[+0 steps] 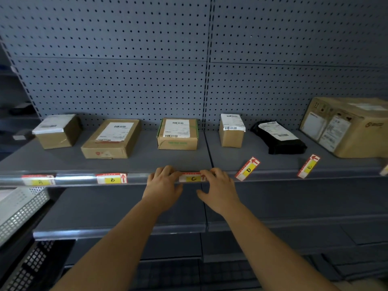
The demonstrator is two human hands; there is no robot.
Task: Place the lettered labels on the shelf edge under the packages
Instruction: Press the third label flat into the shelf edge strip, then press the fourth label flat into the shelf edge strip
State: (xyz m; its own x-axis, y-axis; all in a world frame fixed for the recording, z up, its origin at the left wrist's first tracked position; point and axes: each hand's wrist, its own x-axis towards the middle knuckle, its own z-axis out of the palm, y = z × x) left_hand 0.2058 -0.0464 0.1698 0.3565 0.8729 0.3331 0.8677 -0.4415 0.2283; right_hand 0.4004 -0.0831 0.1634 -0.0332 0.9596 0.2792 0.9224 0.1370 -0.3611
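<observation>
Two bare forearms, sleeveless, each hand (pixel 162 186) ungloved.

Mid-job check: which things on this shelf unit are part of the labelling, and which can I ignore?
Job: label C under both hands, left hand, right hand; labels B, D, E; shelf edge; green-taped box.
Ignore: pegboard, perforated basket.

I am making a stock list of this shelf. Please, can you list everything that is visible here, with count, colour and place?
cardboard boxes: five, brown, in a row on the shelf top
black bag parcel: one, black, between the small box and the large right box
label A: one, yellow and red, on the shelf edge, left
label B: one, same colours, on the shelf edge
label C: one, on the edge, between both hands
label D: one, loose, tilted on the shelf
label E: one, loose, tilted
pegboard: grey, behind
left hand: fingers on the edge
right hand: fingers on label C
</observation>
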